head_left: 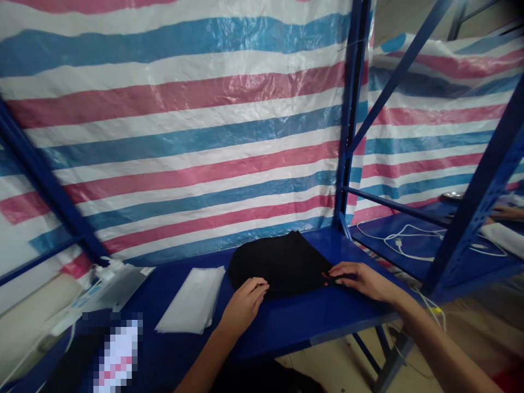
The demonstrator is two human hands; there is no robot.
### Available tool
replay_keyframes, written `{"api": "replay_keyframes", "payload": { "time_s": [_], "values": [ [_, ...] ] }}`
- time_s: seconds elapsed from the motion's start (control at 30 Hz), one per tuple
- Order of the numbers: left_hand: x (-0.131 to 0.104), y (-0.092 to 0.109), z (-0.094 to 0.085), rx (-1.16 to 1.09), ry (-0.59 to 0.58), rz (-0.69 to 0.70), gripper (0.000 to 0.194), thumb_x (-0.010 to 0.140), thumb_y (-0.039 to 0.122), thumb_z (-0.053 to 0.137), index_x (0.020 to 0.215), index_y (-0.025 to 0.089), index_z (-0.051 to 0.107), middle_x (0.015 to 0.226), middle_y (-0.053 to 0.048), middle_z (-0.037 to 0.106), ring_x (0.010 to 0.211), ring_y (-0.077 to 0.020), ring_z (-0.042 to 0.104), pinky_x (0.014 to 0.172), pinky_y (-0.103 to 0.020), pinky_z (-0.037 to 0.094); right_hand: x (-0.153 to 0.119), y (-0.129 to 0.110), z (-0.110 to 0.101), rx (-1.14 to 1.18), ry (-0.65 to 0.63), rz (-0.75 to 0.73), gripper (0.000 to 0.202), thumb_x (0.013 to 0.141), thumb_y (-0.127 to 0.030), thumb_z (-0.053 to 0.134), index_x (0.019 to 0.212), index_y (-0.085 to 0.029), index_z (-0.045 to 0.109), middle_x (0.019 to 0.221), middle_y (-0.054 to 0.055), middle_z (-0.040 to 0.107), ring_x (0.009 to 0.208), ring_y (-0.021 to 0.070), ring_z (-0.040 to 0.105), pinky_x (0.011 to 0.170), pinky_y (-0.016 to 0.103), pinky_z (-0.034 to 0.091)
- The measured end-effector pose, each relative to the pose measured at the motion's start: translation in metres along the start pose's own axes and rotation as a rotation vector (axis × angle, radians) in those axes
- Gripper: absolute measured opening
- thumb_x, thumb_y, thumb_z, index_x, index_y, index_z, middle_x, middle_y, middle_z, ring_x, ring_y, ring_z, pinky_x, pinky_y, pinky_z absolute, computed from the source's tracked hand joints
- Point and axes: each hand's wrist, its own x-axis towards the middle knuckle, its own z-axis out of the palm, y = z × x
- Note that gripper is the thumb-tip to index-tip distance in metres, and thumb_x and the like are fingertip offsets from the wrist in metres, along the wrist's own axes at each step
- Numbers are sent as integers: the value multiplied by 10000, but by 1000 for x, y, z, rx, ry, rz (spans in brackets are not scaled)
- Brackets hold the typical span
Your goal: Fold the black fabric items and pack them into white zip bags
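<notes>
A black piece of cloth [278,262] lies flat on the blue table [286,322], with small orange-red marks at its right corner. My left hand [246,300] is at the cloth's lower left edge, its fingers bent and pressed together on the edge. At the right corner, beside the marks, my right hand [358,277] pinches the cloth between thumb and fingers. To the left of the cloth lies a stack of whitish translucent plastic sleeves [191,299].
A power strip [90,295] with plugs and a grey packet lies at the left. Blue metal posts [347,120] frame a striped tarp [184,136]. White cables [403,245] lie on the right-hand table, where another person's hand [510,212] shows.
</notes>
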Motion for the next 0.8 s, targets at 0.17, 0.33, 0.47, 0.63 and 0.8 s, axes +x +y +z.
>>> {"api": "replay_keyframes", "payload": {
  "time_s": [0.17,0.33,0.47,0.63,0.8],
  "values": [
    [22,8,-12,-42,153,-75,272,1061,132,549,1209,237,751,1184,-69,759,1101,-195,741,991,-343,614,2,-18,-6,32,122,8,481,1004,-632,656,1241,-248,822,1326,116,770,1244,341,703,1146,495,509],
    [20,56,-42,-49,166,-72,262,1011,105,574,1129,244,763,1146,-63,778,1071,-200,748,966,-331,609,-28,-48,-18,-10,241,19,445,981,-616,707,1212,-256,830,1254,112,796,1216,341,713,1112,478,541],
    [-1,102,-66,-108,-1,-183,325,975,100,582,1192,280,742,1160,-44,782,1053,-195,749,934,-304,604,-60,-68,-30,8,208,101,401,957,-575,762,1205,-266,823,1247,101,796,1176,328,732,1048,432,587],
    [20,84,-68,-150,-98,-411,278,925,136,612,1129,264,752,1071,-43,802,907,-213,756,845,-328,597,-23,-60,-24,58,298,71,451,959,-587,744,1241,-238,788,1277,109,782,1183,317,727,1047,419,577],
    [58,15,-32,-161,-161,-563,293,838,68,632,1074,203,741,1060,-83,808,989,-239,767,899,-345,580,62,-8,1,-20,250,45,384,1012,-497,616,1195,-190,758,1065,98,816,976,288,762,897,406,592]
  ]
}}
